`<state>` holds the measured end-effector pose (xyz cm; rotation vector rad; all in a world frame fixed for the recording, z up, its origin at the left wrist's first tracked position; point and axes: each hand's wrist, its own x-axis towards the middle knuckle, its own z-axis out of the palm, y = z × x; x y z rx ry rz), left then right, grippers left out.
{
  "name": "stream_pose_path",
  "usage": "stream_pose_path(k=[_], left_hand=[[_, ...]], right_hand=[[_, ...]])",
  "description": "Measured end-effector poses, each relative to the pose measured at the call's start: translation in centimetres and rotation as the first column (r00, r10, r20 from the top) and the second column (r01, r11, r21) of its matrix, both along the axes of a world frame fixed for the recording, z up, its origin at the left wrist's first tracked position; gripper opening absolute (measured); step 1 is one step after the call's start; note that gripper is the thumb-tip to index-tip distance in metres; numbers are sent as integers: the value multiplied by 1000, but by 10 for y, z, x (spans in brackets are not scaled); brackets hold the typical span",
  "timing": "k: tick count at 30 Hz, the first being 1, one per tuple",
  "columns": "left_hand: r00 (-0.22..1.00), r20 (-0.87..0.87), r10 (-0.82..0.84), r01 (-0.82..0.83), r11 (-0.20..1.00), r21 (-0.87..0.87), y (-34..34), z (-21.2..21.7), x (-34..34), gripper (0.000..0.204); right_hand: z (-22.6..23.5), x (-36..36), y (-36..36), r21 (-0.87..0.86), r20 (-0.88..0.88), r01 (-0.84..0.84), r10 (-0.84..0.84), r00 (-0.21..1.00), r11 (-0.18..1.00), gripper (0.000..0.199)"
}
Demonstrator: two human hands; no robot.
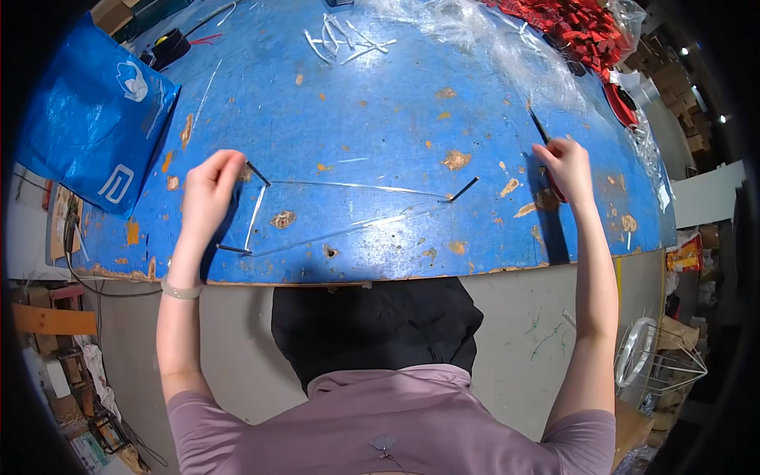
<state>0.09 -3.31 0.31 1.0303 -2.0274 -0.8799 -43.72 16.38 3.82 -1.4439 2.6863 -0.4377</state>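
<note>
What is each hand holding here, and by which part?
The left hand pinches the clear plastic frame at its upper left corner. The right hand grips a thin dark tool by its lower end.

Blue bag [87,119] at left, white strips [344,39] far off, perhaps red parts [582,28], wire basket [661,360]

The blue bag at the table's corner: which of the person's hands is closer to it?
Left. The left hand rests on the table just right of the blue bag; the right hand, holding a thin tool, is far across the table.
</note>
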Motion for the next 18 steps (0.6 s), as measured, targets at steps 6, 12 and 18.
stream_pose_path(k=[6,12,18], left_hand=[[998,-50,26,-36,977,-211,5,0,10,17],[897,-436,75,-102,994,-38,1,-3,15,15],[997,-65,45,-58,975,-215,-5,-10,-6,13]], right_hand=[[1,7,72,-429,-9,-117,125,992,896,16],[38,6,66,-757,-338,-384,186,923,529,10],[32,-23,22,-563,-172,-124,31,985,817,21]])
